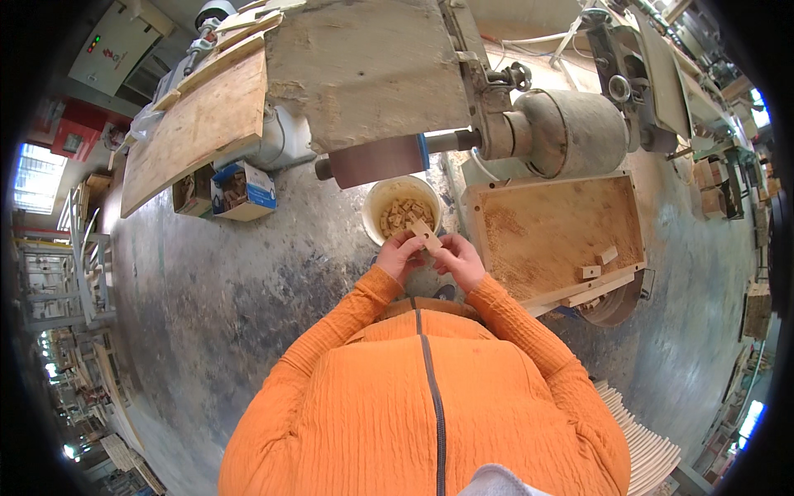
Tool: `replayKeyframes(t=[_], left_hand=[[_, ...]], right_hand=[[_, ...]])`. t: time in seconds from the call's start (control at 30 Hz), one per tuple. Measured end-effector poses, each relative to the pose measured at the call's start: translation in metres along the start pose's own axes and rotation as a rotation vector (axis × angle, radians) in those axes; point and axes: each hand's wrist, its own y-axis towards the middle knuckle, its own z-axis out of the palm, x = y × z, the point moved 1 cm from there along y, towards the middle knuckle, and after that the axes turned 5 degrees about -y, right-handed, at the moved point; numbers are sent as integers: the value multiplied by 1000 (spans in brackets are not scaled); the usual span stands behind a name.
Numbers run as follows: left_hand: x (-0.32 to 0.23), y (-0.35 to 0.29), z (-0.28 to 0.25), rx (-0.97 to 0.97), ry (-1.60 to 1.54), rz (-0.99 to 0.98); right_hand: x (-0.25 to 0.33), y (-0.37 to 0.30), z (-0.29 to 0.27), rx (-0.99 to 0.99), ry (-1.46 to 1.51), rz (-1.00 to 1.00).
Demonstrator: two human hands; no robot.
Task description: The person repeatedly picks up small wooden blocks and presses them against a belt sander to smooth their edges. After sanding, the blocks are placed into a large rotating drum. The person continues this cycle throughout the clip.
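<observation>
Observed: left hand and right hand, fingers nearly closed, pinch one wooden block at the bucket's near side. Edge grips probably steadiest; hands best kept clear of the roller beyond the bucket.

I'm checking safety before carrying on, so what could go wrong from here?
The small wooden block between the left hand and right hand might slip and drop among the wooden pieces in the bucket. Beyond the bucket sits a brown roller; if it's turning, which I can't tell, it could graze a hand.
</observation>
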Motion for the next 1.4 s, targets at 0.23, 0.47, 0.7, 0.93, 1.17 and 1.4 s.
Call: replayKeyframes(t=[0.23, 0.47, 0.7, 0.93, 1.17, 1.4], left_hand=[[-37, 2, -21, -16, 108, 82], [-56, 4, -30, 113, 60, -34], [-69, 30, -46, -7, 391, -1], [-81, 33, -41, -12, 354, -30], [-81, 28, -36, 10, 21, 75], [-79, 28, -35, -56, 35, 176]], right_hand=[[19, 29, 40, 93, 236, 13], [18, 49, 53, 424, 952, 279], [15, 67, 59, -58, 8, 3], [34, 72, 53, 54, 185, 197], [51, 85, 57, 59, 245, 186], [55, 92, 59, 95, 208, 128]])
